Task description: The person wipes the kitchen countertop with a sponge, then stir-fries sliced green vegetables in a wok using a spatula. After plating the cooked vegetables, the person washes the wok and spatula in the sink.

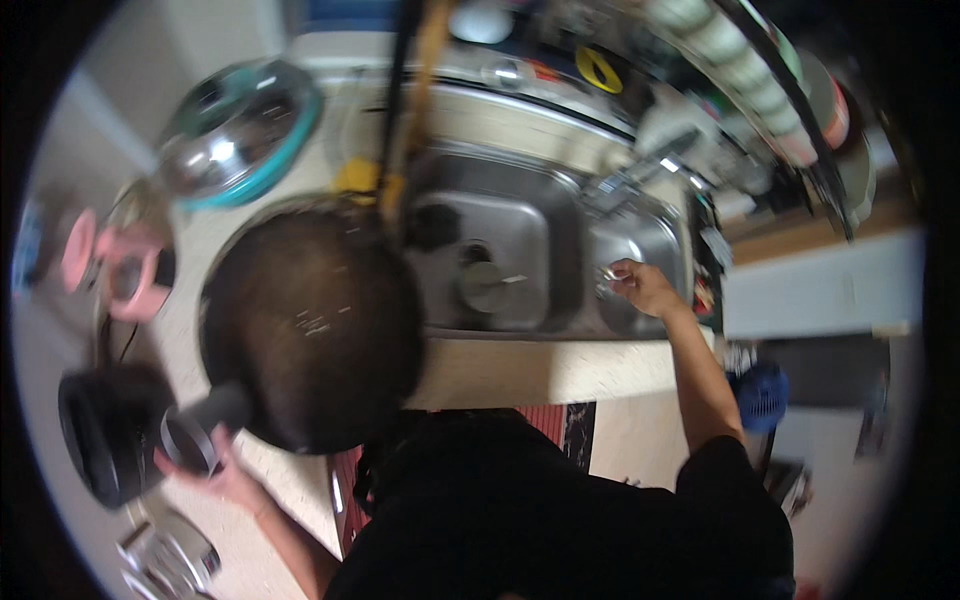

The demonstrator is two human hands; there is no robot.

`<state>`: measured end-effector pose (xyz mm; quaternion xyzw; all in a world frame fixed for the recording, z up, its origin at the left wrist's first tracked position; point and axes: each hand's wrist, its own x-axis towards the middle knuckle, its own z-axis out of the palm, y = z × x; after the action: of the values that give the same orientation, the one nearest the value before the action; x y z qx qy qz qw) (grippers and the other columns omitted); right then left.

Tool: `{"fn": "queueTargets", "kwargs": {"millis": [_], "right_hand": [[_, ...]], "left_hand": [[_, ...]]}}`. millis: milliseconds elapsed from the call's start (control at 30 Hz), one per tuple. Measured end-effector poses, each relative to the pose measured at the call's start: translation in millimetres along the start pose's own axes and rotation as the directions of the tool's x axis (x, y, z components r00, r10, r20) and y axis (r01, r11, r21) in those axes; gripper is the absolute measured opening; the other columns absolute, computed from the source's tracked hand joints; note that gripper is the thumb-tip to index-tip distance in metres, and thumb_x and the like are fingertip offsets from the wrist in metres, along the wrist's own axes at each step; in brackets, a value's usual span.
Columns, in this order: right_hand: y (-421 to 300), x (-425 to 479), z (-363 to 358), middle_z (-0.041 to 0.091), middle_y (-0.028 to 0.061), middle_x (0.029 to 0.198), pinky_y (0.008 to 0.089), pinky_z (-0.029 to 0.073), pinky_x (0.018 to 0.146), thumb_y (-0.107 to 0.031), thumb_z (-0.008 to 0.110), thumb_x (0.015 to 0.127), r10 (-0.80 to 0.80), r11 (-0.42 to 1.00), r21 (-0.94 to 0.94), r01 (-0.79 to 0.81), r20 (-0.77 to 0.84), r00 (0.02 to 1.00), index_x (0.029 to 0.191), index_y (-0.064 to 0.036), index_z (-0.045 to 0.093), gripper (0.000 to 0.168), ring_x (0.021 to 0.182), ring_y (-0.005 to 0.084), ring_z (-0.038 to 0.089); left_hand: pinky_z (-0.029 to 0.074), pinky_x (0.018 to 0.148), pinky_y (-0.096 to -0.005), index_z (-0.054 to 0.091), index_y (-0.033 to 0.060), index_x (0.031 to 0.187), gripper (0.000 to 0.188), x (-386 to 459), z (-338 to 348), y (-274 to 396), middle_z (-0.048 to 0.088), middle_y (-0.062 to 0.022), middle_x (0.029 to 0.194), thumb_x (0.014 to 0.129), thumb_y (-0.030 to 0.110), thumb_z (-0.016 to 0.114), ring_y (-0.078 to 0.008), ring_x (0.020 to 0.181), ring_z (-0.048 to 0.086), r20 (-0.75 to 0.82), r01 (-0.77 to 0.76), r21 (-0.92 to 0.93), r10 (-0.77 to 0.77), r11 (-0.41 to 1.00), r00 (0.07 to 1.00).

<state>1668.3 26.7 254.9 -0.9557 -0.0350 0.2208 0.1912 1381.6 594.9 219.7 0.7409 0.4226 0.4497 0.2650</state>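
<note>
My left hand [214, 469] is at the lower left, its fingers around a dark cylindrical, cup-like object [225, 405] with a shiny rim. That object overlaps the edge of a large, dark round pan [311, 322] on the counter, left of the sink; blur hides whether they touch. My right hand [645, 289] is over the small right basin [637, 244] of the steel sink, pinching a small shiny item [613, 274] too blurred to identify. In the larger left basin [525, 225] lie a round, pale, translucent thing [484, 287] and a dark object [435, 226].
The faucet [637, 172] stands behind the basins. A teal-rimmed vessel with a clear lid [240, 142], a pink appliance [127, 270] and a black appliance [112, 435] line the left side. Long utensils [420, 82] rise behind the pan. Plates in a rack [739, 71] fill the upper right.
</note>
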Motion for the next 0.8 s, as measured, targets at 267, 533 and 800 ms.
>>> {"fn": "queueTargets", "kwargs": {"millis": [267,533,800], "right_hand": [[282.6,-117.5,30.7,0.061,0.0267,0.115,0.0463,0.047,0.096,-0.026,0.077,0.074,0.434,0.836,-0.033,-0.547,-0.57,0.698,0.124,0.002,0.049,0.064,0.11,0.0419,0.058],[196.9,-45.8,79.0,0.063,0.0191,0.119,0.0439,0.047,0.096,-0.01,0.064,0.085,-0.076,0.997,-0.071,0.035,-0.738,0.671,0.127,-0.003,0.056,0.043,0.111,0.0367,0.058],[-150.3,95.9,134.9,0.065,0.0165,0.119,0.0392,0.048,0.094,-0.017,0.066,0.089,-0.671,0.504,0.259,0.824,-0.483,0.562,0.122,-0.005,0.061,0.036,0.109,0.0335,0.061]], "left_hand": [[0.035,0.108,-0.0652,0.051,-0.018,0.116,0.044,2.8,-84.5,-211.9,0.031,-0.0371,0.143,0.076,-0.006,0.066,-0.0479,0.126,0.045,-0.102,0.242,-0.626,-0.386,0.741,0.917],[0.054,0.09,-0.0478,0.05,-0.0033,0.112,0.08,-14.3,-93.0,-203.0,0.055,-0.0191,0.109,0.055,0.03,0.096,-0.0328,0.099,0.061,-0.461,0.106,0.436,0.121,0.894,0.879],[0.032,0.113,-0.0484,0.029,-0.0073,0.143,0.123,-47.7,-98.7,-165.0,0.037,-0.0299,0.142,0.058,0.059,0.087,-0.0403,0.132,0.036,-0.425,0.296,0.644,0.009,0.706,0.905]]}}
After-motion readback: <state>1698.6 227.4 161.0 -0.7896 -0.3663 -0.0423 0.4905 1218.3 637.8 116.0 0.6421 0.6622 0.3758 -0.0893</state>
